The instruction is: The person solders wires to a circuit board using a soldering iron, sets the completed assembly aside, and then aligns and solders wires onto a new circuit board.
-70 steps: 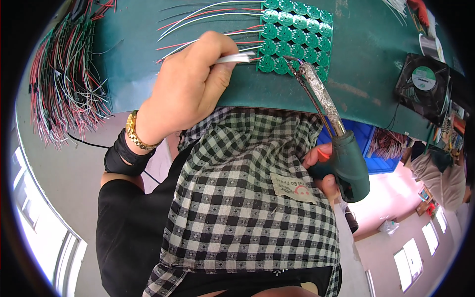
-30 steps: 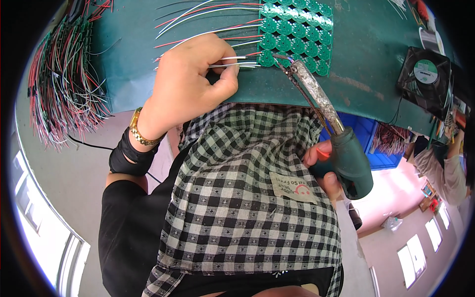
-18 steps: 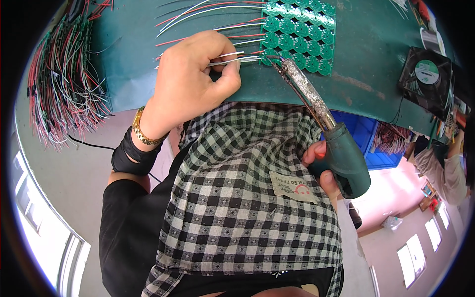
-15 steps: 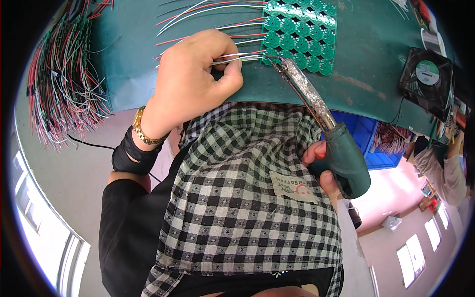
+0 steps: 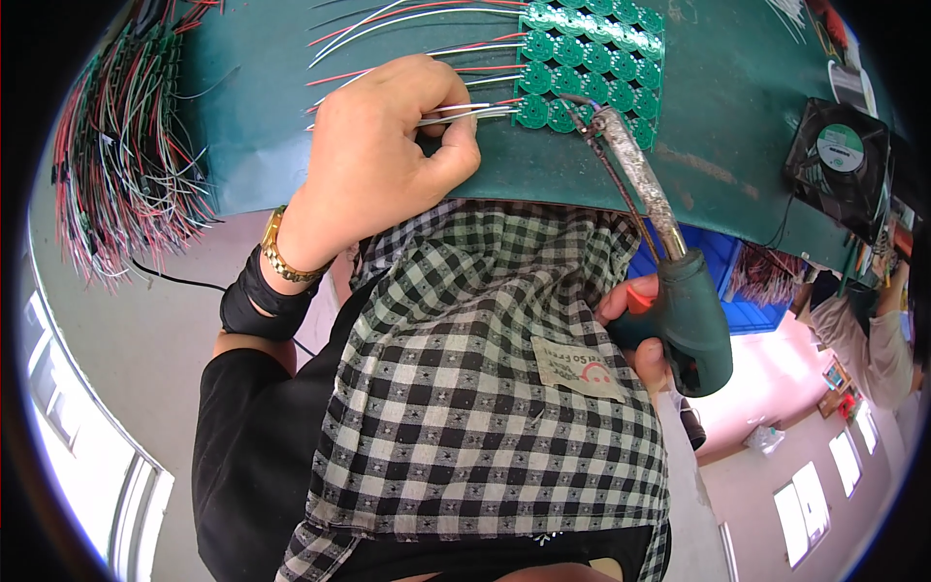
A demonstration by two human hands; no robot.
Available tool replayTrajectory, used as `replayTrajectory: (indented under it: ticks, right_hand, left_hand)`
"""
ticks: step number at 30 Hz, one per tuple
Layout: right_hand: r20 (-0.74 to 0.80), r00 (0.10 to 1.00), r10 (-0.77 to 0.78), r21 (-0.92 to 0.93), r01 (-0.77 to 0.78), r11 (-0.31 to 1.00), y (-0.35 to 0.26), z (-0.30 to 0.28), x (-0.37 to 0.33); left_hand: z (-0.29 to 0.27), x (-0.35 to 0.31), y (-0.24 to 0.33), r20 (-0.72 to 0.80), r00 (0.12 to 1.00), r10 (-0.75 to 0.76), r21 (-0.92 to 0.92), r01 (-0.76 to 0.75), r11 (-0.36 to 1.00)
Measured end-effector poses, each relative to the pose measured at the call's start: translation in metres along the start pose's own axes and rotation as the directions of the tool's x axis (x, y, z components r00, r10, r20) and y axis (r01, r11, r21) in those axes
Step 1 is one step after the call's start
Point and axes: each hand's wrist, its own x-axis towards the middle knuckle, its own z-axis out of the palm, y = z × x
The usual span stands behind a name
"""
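My left hand [image 5: 388, 145] pinches thin white wires [image 5: 493, 112] whose ends meet the near left edge of a panel of round green circuit boards [image 5: 592, 63]. Red, white and black wires [image 5: 417, 19] run leftward from the panel's other rows. In my right hand [image 5: 640, 330] is a dark green soldering gun [image 5: 690, 310] with an orange-red trigger. Its worn metal barrel [image 5: 635, 165] points up and left, and the thin tip is over the panel's nearest row, right of the wire ends. Whether the tip touches a board I cannot tell.
Finished-looking boards with a thick bundle of red and white wires [image 5: 126, 184] hang over the table's left edge. On the right stand a black fan [image 5: 839, 150] and a solder spool [image 5: 853, 87]. A blue bin [image 5: 698, 272] sits below the table edge. Another person's arm [image 5: 873, 339] shows far right.
The soldering gun has moved right, its tip drawing away from the wire ends at the panel's left edge. My left hand stays nearly still, and the panel has shifted slightly right.
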Motion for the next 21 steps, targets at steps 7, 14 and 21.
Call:
replayTrajectory:
  ticks: [7, 14, 21]
  right_hand:
    - [-0.086, 0.996, 0.001, 0.003, -0.001, 1.0, -0.005, 0.008, -0.003]
    - [-0.139, 0.99, 0.027, 0.05, -0.02, 0.999, 0.0, 0.01, -0.005]
    - [-0.069, 0.986, -0.154, 0.044, 0.157, 0.987, 0.015, 0.001, -0.005]
  left_hand:
    - [-0.002, 0.001, 0.001, 0.006, 1.0, 0.009, 0.011, -0.009, 1.0]
    - [-0.005, 0.001, 0.005, 0.027, 0.999, -0.039, 0.071, 0.037, 0.997]
    - [-0.011, 0.002, -0.001, 0.021, 0.997, 0.068, -0.049, -0.067, 0.997]
